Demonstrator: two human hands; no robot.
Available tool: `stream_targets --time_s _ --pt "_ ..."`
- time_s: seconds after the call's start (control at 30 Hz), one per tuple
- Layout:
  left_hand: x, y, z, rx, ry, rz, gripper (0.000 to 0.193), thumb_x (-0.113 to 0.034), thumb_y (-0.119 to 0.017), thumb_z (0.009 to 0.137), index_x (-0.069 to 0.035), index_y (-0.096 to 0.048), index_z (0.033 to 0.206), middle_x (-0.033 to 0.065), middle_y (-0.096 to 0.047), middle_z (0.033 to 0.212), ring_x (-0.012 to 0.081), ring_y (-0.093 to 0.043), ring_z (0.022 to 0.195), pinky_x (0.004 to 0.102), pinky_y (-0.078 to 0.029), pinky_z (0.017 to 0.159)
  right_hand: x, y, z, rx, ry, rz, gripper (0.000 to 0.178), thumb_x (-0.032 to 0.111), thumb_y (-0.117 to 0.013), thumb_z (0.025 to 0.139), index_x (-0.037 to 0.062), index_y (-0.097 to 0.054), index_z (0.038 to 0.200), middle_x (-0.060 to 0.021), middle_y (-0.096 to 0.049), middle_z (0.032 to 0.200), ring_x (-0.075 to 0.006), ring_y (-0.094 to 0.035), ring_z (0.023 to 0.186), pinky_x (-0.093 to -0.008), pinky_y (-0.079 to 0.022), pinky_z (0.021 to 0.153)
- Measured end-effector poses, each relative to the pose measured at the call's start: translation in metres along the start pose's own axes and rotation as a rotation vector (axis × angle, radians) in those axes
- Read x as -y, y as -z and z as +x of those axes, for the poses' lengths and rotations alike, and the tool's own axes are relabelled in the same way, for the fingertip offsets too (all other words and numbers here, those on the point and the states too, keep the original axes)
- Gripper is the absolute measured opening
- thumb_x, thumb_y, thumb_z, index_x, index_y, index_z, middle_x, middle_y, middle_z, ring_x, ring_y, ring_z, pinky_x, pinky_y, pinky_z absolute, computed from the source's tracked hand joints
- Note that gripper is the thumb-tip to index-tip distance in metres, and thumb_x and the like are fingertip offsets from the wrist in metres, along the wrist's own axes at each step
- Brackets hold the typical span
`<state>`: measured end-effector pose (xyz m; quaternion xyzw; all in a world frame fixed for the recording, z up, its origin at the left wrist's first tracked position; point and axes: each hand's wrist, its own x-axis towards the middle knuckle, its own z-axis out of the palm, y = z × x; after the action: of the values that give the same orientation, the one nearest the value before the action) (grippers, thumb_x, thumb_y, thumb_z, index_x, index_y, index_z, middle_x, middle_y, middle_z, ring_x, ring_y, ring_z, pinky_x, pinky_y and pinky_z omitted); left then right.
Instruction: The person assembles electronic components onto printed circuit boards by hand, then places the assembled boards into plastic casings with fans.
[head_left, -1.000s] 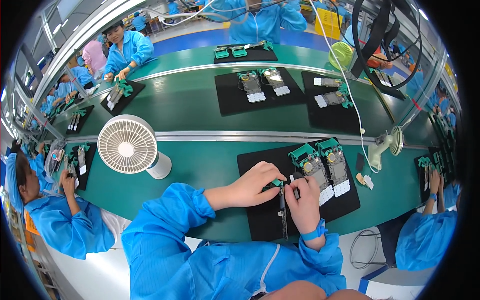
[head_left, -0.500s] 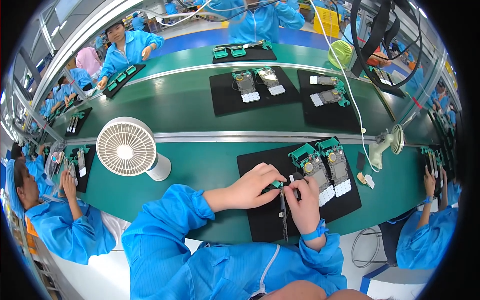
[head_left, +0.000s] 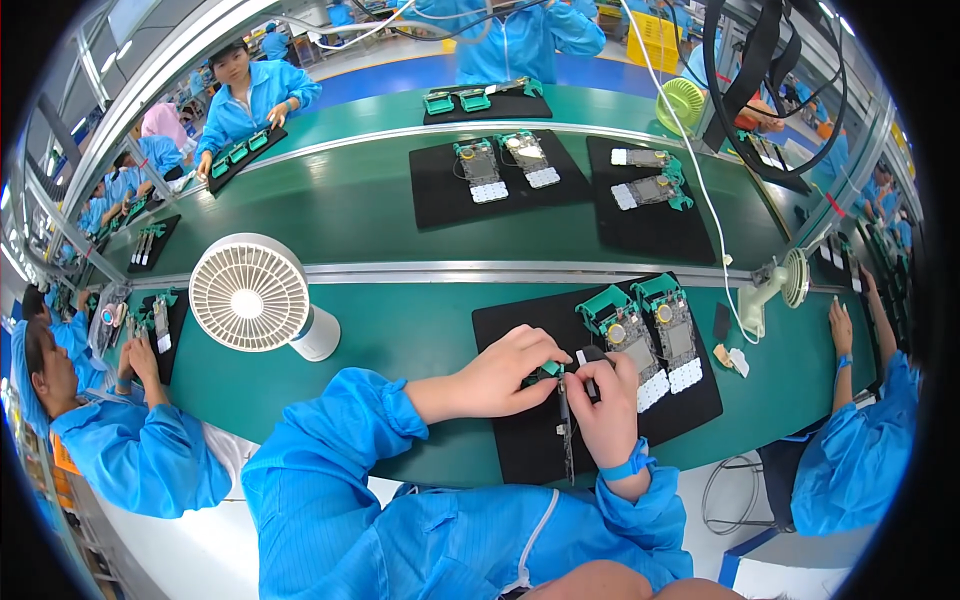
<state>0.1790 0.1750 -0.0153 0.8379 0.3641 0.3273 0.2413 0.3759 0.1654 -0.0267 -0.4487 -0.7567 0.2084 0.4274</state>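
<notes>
My left hand is closed round the green end of a circuit board. That board stands on its edge, so I see it as a thin dark strip over the black mat. On its other side my right hand is closed in a pinch at the green end, a blue band round its wrist. A small black object sticks out of the right fingers; its kind and the fingertips' exact contact are hidden. Two more circuit boards with green holders and white pads lie on the mat's right half.
A white fan stands to the left. On the right are a small green fan, a hanging white cable and paper scraps. Beyond the metal rail, black mats carry boards along the belt. Co-workers sit on both sides.
The mats with boards on the belt have shifted slightly left. On the right, a co-worker's hands have moved away from the body with a mat. My hands have hardly moved.
</notes>
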Motion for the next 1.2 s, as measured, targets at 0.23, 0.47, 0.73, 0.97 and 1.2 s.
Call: stream_targets --time_s 0.23,0.47,0.73,0.97,1.2 --pt "0.001 -0.002 0.002 -0.003 -0.009 0.012 0.032 -0.01 -0.063 0.08 -0.004 -0.058 0.111 0.0147 -0.056 0.104 0.0327 -0.052 0.098 0.0406 -0.043 0.086 -0.003 0.002 0.001 0.013 0.01 0.005 0.016 0.012 -0.072 0.079 0.0076 -0.058 0.084 -0.0123 -0.052 0.096 -0.0321 -0.052 0.091 -0.043 -0.039 0.079" --pt "0.001 -0.004 0.002 -0.009 -0.018 0.021 0.031 -0.01 -0.063 0.08 -0.003 -0.058 0.11 0.0149 -0.056 0.103 0.0327 -0.052 0.097 0.0403 -0.044 0.086 -0.007 0.001 0.0 0.012 0.048 0.003 0.015 0.012 -0.072 0.08 0.0068 -0.058 0.083 -0.012 -0.052 0.094 -0.0316 -0.052 0.089 -0.0426 -0.039 0.078" --pt "-0.001 -0.006 0.003 -0.038 -0.035 0.026 0.029 -0.012 -0.063 0.082 -0.004 -0.058 0.109 0.0129 -0.057 0.099 0.0322 -0.051 0.095 0.0407 -0.044 0.083 -0.008 0.002 -0.001 0.01 0.027 0.035 0.014 0.012 -0.071 0.08 0.0064 -0.058 0.081 -0.0117 -0.052 0.092 -0.0315 -0.052 0.088 -0.0424 -0.039 0.077" --pt "-0.029 0.025 -0.007 -0.07 -0.06 0.224 0.05 -0.019 -0.07 0.08 -0.004 -0.051 0.124 0.0175 -0.047 0.128 0.0367 -0.043 0.123 0.0441 -0.038 0.101 -0.012 0.001 0.0 0.027 0.006 0.068 0.013 0.011 -0.07 0.081 0.0056 -0.059 0.082 -0.0135 -0.052 0.095 -0.0331 -0.051 0.09 -0.0431 -0.039 0.078" --pt "-0.038 0.054 -0.164 -0.626 0.642 0.336 0.013 -0.006 -0.064 0.081 -0.004 -0.065 0.094 0.0087 -0.064 0.085 0.0191 -0.061 0.075 0.0292 -0.049 0.068 -0.011 -0.001 -0.005 0.03 0.04 0.02 0.013 0.014 -0.069 0.083 0.0055 -0.059 0.084 -0.014 -0.051 0.098 -0.0338 -0.049 0.092 -0.0439 -0.038 0.08"
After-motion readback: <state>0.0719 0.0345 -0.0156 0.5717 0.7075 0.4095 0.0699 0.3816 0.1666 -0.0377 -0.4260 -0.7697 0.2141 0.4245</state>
